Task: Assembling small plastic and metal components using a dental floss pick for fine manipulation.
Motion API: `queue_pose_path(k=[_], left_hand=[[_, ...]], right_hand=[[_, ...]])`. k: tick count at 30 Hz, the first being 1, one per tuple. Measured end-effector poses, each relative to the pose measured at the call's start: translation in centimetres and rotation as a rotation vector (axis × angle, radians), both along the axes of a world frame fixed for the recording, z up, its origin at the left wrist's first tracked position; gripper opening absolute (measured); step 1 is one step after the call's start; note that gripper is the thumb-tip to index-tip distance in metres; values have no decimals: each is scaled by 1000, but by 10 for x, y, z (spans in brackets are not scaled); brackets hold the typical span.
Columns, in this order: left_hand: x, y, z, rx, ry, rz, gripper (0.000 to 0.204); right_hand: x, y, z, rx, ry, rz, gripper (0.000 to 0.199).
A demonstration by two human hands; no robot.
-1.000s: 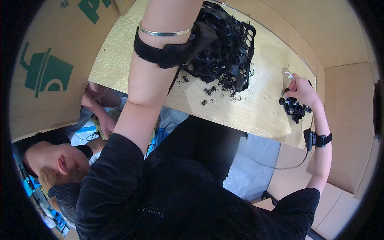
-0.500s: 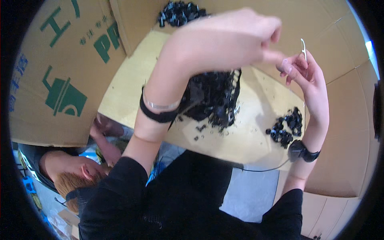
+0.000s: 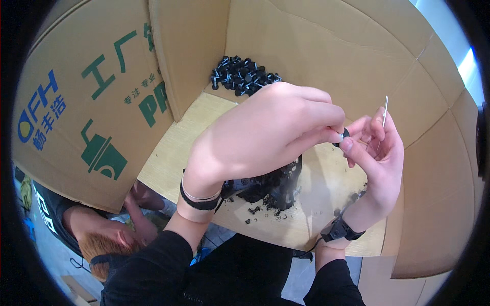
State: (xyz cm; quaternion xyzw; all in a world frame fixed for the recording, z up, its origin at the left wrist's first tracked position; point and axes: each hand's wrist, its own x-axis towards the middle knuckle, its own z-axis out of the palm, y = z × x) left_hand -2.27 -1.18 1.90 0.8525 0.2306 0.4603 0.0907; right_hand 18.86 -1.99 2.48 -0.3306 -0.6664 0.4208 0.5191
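Our left grip [image 3: 291, 117] pinches a black bit [image 3: 346, 133] at our one o'clock, above the desk [image 3: 168, 158]. Our right grip [image 3: 378, 148] holds a white pick [image 3: 385, 109]. The bit seems light, hard, maybe slippery; we'd pinch its sides.

black part [image 3: 345, 133], white stick [image 3: 385, 109], brown cardboard [image 3: 66, 140] printed green and blue, pale-yellow tabletop [image 3: 332, 181]

From the left side of my head, a wide fisheye camera looks down, near above my bare left hand [image 3: 278, 122] and bare right hand [image 3: 383, 155], over a pale yellow wooden tabletop [image 3: 166, 148] to tall brown cardboard walls [image 3: 321, 46].
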Motion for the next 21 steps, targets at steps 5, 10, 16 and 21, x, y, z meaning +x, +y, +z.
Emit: queue_pose_path(k=[5, 10, 16, 21], left_hand=[[0, 18, -3, 15, -144, -53, 9], [-2, 33, -1, -413, 2, 278, 19], [-9, 58, -45, -72, 269, 328, 19], [10, 20, -2, -157, -223, 152, 20]], right_hand=[[0, 7, -5, 61, 2, -53, 33], [7, 19, -8, 32, 48, 68, 25], [-1, 20, -19, -95, 209, 235, 29], [3, 16, -18, -128, 236, 282, 28]])
